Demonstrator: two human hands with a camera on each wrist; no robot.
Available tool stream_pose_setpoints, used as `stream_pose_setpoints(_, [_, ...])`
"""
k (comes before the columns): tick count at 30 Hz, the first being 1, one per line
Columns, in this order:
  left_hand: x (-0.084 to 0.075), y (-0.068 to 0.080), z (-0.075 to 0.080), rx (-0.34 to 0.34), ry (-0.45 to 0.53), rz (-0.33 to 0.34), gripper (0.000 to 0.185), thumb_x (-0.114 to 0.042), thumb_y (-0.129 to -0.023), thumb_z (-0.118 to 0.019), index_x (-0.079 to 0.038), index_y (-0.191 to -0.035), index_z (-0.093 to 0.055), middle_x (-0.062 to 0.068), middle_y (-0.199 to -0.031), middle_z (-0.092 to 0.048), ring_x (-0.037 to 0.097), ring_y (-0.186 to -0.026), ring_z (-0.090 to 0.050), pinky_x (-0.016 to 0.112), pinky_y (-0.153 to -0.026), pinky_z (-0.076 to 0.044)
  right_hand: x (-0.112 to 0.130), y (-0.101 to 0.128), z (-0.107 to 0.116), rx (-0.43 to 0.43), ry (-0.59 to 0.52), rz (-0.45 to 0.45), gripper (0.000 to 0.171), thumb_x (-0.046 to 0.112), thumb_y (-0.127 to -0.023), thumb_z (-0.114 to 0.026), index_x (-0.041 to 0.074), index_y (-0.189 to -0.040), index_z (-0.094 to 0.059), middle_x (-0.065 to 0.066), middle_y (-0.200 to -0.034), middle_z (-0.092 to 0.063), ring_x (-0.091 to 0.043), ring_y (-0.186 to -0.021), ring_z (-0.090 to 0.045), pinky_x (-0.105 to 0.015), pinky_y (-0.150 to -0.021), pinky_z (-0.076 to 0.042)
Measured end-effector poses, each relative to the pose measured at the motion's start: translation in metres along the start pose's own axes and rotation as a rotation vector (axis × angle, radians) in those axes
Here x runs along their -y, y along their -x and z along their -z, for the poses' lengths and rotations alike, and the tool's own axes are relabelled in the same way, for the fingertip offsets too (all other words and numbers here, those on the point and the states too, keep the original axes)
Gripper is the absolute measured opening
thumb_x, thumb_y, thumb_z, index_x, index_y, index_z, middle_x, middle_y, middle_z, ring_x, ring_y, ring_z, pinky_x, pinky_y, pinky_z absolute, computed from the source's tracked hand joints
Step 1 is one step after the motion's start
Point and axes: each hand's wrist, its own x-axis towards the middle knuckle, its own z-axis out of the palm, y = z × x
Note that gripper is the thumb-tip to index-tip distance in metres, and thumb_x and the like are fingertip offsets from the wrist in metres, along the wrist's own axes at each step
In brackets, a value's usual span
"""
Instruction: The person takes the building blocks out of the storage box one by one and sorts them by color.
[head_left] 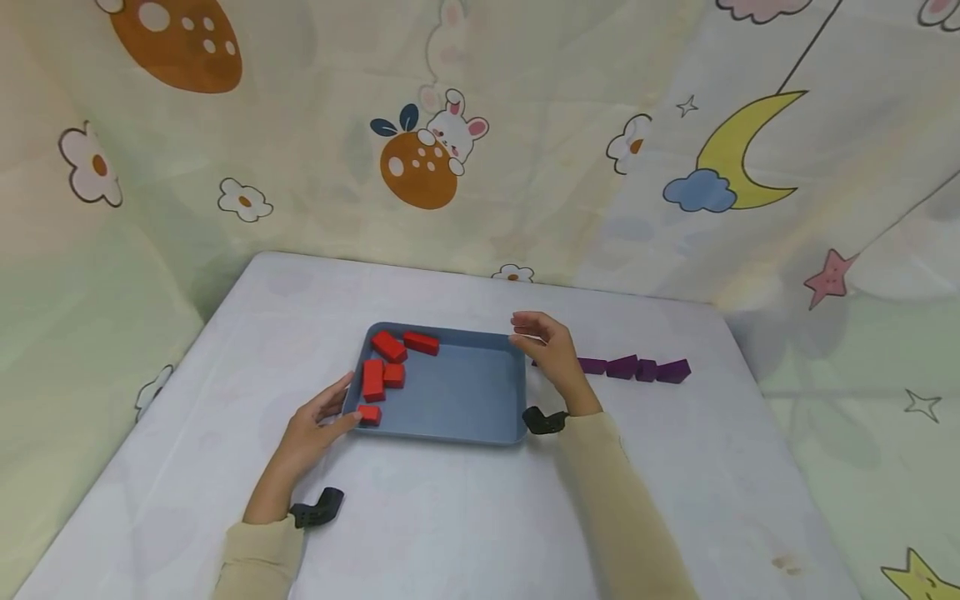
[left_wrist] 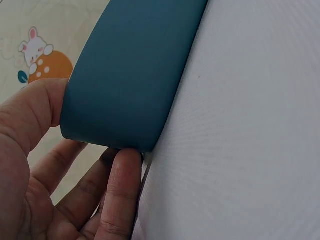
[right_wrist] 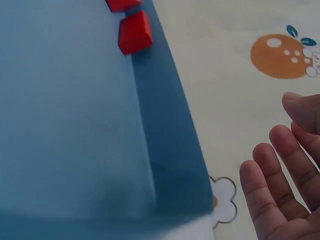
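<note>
A blue tray (head_left: 465, 392) lies on the white table with several red blocks (head_left: 382, 371) along its left side. My left hand (head_left: 330, 412) pinches the tray's near left corner. In the left wrist view its thumb (left_wrist: 40, 110) presses the tray wall (left_wrist: 130, 75) and a fingertip (left_wrist: 125, 175) touches the corner from below. My right hand (head_left: 542, 340) hovers by the far right corner with fingers relaxed. In the right wrist view its fingers (right_wrist: 272, 170) stand apart from the tray rim (right_wrist: 170, 130), and a red block (right_wrist: 135, 32) shows at the top.
A row of purple blocks (head_left: 633, 367) lies on the table just right of my right hand. A cartoon-print cloth wall (head_left: 480, 150) closes off the back and sides. Bare white tabletop (head_left: 465, 517) stretches in front of the tray.
</note>
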Motion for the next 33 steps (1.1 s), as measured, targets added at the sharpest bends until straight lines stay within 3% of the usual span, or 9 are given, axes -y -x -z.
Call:
stream_pose_setpoints(5, [0.001, 0.000, 0.000, 0.002, 0.008, -0.003, 0.073, -0.022, -0.105, -0.073, -0.018, -0.170, -0.039, 0.023, -0.166, -0.045, 0.043, -0.144, -0.049, 0.061, -0.115, -0.043, -0.001, -0.008, -0.024, 0.047, -0.015, -0.007, 0.040, 0.002, -0.099, -0.078, -0.008, -0.136, -0.066, -0.027, -0.137, -0.068, -0.040, -0.128, -0.065, -0.049, -0.112, -0.051])
stream_pose_setpoints(14, [-0.001, 0.001, -0.001, -0.004, 0.005, 0.029, 0.074, -0.025, -0.104, -0.075, -0.018, -0.169, -0.040, 0.026, -0.165, -0.046, 0.043, -0.144, -0.049, 0.063, -0.115, -0.043, -0.005, -0.020, -0.066, 0.149, 0.003, -0.047, 0.036, 0.001, -0.099, -0.077, -0.006, -0.133, -0.069, -0.023, -0.132, -0.072, -0.037, -0.121, -0.070, -0.042, -0.104, -0.057])
stream_pose_setpoints(24, [-0.005, 0.002, -0.001, -0.013, 0.019, 0.030, 0.073, -0.023, -0.104, -0.075, -0.018, -0.169, -0.041, 0.024, -0.164, -0.048, 0.042, -0.143, -0.050, 0.059, -0.112, -0.048, -0.007, -0.032, -0.095, 0.206, 0.079, -0.121, 0.034, 0.002, -0.098, -0.078, -0.003, -0.131, -0.072, -0.020, -0.130, -0.074, -0.034, -0.120, -0.071, -0.042, -0.101, -0.058])
stream_pose_setpoints(33, [-0.004, 0.000, -0.001, -0.012, 0.017, 0.030, 0.074, -0.025, -0.104, -0.074, -0.018, -0.169, -0.041, 0.024, -0.162, -0.049, 0.042, -0.143, -0.050, 0.051, -0.108, -0.050, -0.004, -0.036, -0.120, 0.125, 0.203, -0.154, 0.029, 0.006, -0.093, -0.085, 0.000, -0.121, -0.079, -0.016, -0.116, -0.080, -0.029, -0.107, -0.076, -0.039, -0.093, -0.061])
